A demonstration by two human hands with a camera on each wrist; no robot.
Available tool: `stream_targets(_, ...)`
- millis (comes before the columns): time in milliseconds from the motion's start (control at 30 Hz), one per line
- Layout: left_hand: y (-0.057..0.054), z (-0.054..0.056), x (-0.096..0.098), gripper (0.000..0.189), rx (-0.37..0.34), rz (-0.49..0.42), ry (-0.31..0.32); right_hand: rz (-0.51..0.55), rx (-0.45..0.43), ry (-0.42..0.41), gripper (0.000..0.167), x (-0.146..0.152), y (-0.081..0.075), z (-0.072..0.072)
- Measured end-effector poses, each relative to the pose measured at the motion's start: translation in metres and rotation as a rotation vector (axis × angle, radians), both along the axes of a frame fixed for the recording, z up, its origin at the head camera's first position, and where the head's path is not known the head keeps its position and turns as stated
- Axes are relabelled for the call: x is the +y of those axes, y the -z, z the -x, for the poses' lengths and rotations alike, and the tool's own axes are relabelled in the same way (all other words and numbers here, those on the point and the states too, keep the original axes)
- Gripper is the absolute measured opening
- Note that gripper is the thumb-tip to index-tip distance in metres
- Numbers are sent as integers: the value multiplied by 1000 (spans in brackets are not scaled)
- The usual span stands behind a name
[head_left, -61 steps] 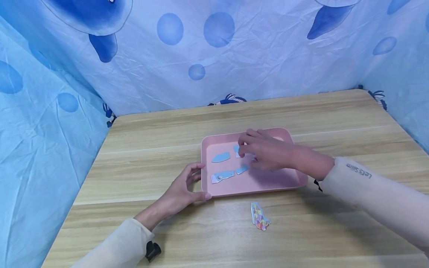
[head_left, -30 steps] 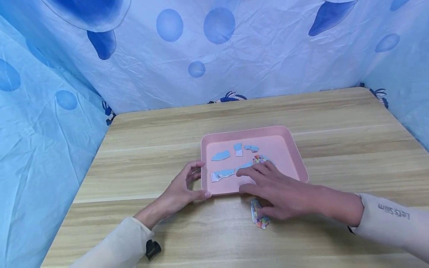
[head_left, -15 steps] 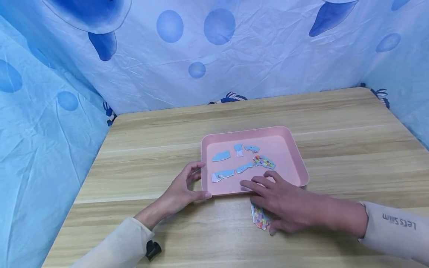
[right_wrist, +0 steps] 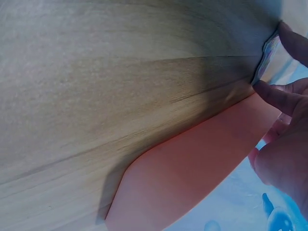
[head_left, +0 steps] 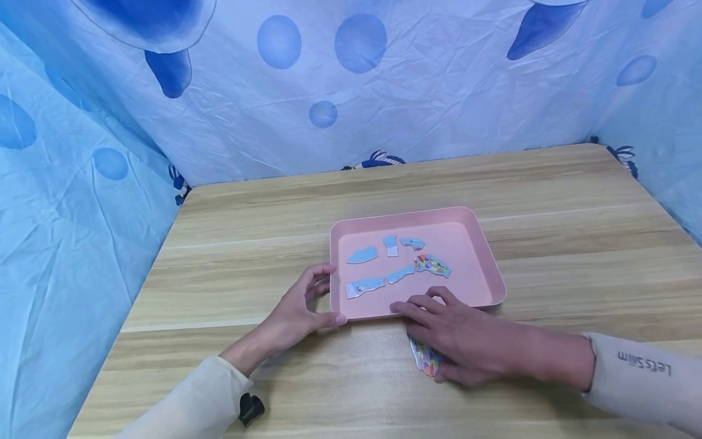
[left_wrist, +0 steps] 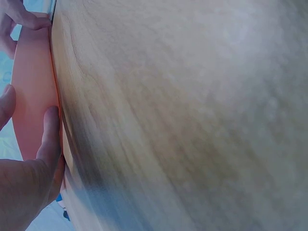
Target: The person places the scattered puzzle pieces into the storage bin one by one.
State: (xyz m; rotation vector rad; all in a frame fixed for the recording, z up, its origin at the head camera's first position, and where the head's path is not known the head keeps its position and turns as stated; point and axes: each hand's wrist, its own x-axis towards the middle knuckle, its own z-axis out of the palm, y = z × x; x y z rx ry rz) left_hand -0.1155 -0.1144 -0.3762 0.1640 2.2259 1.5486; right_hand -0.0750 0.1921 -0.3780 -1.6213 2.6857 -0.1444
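My left hand [head_left: 293, 314] holds the near left corner of a shallow pink tray [head_left: 488, 262], thumb on the front wall and fingers along the left side. In the left wrist view the thumb and a finger lie against the tray wall [left_wrist: 33, 91]. Just in front of the tray, my right hand [head_left: 466, 341] pinches a multicoloured puzzle piece [head_left: 425, 358] between thumb and forefinger at its two ends. Part of that piece [right_wrist: 266, 58] shows between the fingertips in the right wrist view. Its other fingers reach over the tray's front rim.
Inside the tray lie several flat pieces: a multicoloured one [head_left: 433, 266], a plain blue one [head_left: 362, 255], a blue-and-white one [head_left: 390, 246] and others. The tray stands on a wooden table [head_left: 247, 244]. A blue sea-print curtain [head_left: 230, 122] hangs behind and at both sides.
My right hand has come back from over the tray to the multicoloured piece on the table, and its thumb and forefinger have closed on it. The left hand stays at the tray corner.
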Motion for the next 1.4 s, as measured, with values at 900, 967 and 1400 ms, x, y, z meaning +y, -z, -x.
stream_targets(900, 0, 1, 0, 87, 4, 7, 3, 180, 7, -65, 48, 4, -9, 5)
stream_targets(967, 0, 2, 0, 87, 5, 4, 3, 195, 5, -59, 51, 4, -11, 5)
stream_targets(1400, 1, 2, -1, 87, 7, -9, 13, 209, -46, 28, 50, 4, -41, 18)
